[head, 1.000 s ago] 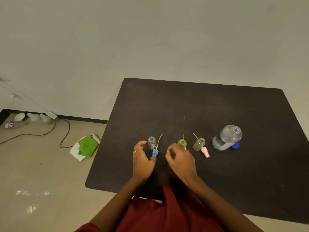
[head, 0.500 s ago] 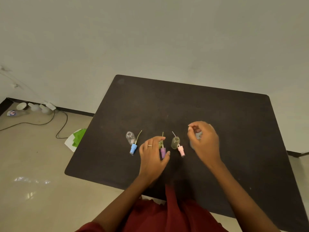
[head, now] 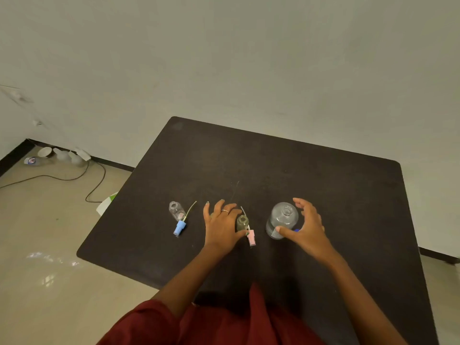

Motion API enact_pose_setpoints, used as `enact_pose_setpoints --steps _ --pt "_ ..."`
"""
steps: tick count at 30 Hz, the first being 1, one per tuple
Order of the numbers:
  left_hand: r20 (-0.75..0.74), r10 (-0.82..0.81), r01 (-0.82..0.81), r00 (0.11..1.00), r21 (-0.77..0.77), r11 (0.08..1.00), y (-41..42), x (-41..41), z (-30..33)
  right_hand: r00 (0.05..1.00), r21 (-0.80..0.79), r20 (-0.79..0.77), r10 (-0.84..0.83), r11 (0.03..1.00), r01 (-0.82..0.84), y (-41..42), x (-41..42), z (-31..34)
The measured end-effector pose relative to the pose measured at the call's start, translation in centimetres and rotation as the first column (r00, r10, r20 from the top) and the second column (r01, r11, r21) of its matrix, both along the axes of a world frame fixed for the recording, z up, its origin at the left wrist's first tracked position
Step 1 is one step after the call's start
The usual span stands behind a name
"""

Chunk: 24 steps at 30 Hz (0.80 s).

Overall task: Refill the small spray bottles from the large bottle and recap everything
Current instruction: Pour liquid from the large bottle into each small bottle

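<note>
A large clear bottle (head: 282, 220) stands uncapped on the dark table (head: 323, 185), and its blue cap (head: 296, 230) peeks out behind it. My right hand (head: 307, 230) is cupped around this bottle, thumb on its front and fingers arched beside its neck. My left hand (head: 221, 227) lies flat with straight fingers over the middle small bottle, which is hidden. Next to its thumb stands an open greenish small bottle (head: 242, 222), with a pink spray cap (head: 252, 237) lying beside it. A clear small bottle (head: 176, 210) stands at the left, its blue spray cap (head: 179, 227) lying alongside.
The near table edge runs just in front of my arms. On the floor to the left are a cable (head: 94, 180), a white and green item (head: 107, 205) half hidden by the table, and some containers (head: 62, 155) by the wall.
My right hand has dropped from above the table to cup the large bottle. My left hand has slid right and flattened over the middle small bottle. The view shifted.
</note>
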<state>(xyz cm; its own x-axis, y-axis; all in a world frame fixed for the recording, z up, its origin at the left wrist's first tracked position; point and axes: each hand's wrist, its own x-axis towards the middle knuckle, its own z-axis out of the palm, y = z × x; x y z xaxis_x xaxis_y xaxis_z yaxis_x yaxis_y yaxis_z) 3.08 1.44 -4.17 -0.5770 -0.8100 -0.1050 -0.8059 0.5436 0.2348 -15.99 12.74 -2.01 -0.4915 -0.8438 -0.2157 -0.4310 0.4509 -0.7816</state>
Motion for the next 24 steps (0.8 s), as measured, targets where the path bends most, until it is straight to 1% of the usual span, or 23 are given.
enact_pose_setpoints --steps 5,8,13,18,22,24 --pt "-0.008 0.031 -0.031 0.999 -0.001 1.0 -0.2 -0.5 -0.2 0.997 -0.001 0.071 0.017 1.0 -0.017 -0.6 -0.3 -1.8" --pt "-0.028 0.06 -0.06 0.998 0.002 0.998 -0.1 -0.6 0.0 0.994 -0.031 0.104 0.016 0.999 -0.013 -0.9 -0.2 -2.7" --pt "-0.149 0.156 -0.164 0.976 -0.039 0.986 0.1 -0.2 0.6 0.984 -0.117 0.178 -0.022 0.992 0.043 -1.1 0.2 -3.7" --pt "-0.219 0.255 -0.265 0.942 -0.014 0.964 0.5 0.7 1.5 0.981 -0.159 0.19 -0.027 0.986 0.058 -1.0 0.6 -3.9" --pt "-0.218 0.276 -0.277 0.936 0.025 0.961 0.9 1.1 1.8 0.984 -0.169 0.175 -0.039 0.983 0.069 -0.9 0.8 -3.8" --pt "-0.264 0.293 -0.292 0.919 0.044 0.955 1.2 1.2 2.1 0.984 -0.186 0.168 -0.056 0.979 0.087 -0.8 1.0 -3.8"
